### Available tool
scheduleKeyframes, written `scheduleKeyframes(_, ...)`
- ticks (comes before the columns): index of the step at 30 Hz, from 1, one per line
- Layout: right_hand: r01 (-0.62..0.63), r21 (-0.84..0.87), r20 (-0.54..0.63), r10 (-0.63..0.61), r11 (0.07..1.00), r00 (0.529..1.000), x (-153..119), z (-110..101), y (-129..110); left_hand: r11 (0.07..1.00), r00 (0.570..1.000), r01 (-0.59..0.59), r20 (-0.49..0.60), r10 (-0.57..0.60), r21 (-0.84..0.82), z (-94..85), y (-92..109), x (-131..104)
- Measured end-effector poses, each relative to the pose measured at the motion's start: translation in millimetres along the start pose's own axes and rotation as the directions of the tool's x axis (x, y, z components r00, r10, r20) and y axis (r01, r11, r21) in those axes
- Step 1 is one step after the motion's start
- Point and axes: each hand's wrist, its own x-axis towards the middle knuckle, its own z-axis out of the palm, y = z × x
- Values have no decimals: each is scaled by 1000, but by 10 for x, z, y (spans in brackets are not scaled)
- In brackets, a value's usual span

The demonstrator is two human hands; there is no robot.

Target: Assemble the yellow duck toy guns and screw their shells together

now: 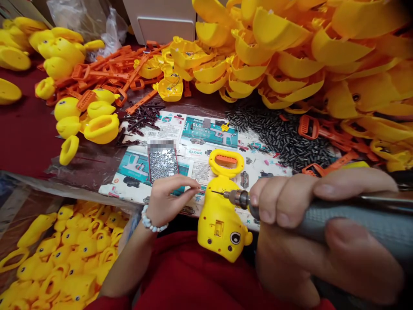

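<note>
My right hand (297,198) is wrapped round a grey electric screwdriver (348,217). Its thin bit points left, over a yellow duck-shaped toy (216,215) with a ring handle. The toy lies at the table's front edge, eye and screw holes facing up. Just left of it, my left hand (174,191), with a bead bracelet at the wrist, is closed in a pinch; whatever sits between the fingertips is too small to make out. Behind that hand stands a small tray (163,164) full of silver screws.
Yellow shell halves (277,56) are stacked high at the back right, beside a spread of small black cylinders (284,137). Orange parts (109,71) and dark pieces (145,116) lie back left. A bin (132,224) at lower left holds several yellow toys (71,258).
</note>
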Motion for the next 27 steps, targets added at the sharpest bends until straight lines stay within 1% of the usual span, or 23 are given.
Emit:
scheduleKeyframes(3,-69,-61,35,71,996,997,-19,-27,-55,996,996,-83,23,83,-12,81,56,-7)
scheduleKeyframes(8,-94,-118,90,104,989,991,-18,-80,-66,975,974,-221,37,222,-33,86,64,-2)
scheduleKeyframes(12,-67,-96,137,80,993,987,-74,12,-76,965,963,-264,60,263,4,94,57,3)
scheduleKeyframes(14,-24,-47,148,31,999,988,-21,68,-47,959,959,-281,55,279,39,112,46,-2)
scheduleKeyframes(15,6,-40,135,0,999,991,45,83,-15,954,955,-293,59,290,59,122,44,-9)
scheduleKeyframes(16,38,-42,89,-34,998,995,139,84,28,950,952,-304,70,299,78,131,44,-19)
scheduleKeyframes(18,96,-84,-59,-101,992,993,381,33,141,939,939,-331,132,317,97,148,59,-51)
scheduleKeyframes(19,118,-113,-148,-134,987,980,511,-17,204,933,927,-348,180,328,92,159,73,-71)
scheduleKeyframes(21,143,-179,-228,-183,973,956,731,-143,322,918,893,-391,268,361,66,188,109,-114)
scheduleKeyframes(22,144,-211,-234,-193,967,953,807,-204,369,909,873,-413,309,378,56,209,130,-134)
scheduleKeyframes(24,114,-255,-239,-177,960,955,875,-289,428,890,832,-454,378,407,39,264,169,-162)
scheduleKeyframes(27,61,-246,-261,-127,967,957,843,-298,435,872,789,-490,429,439,9,353,213,-169)
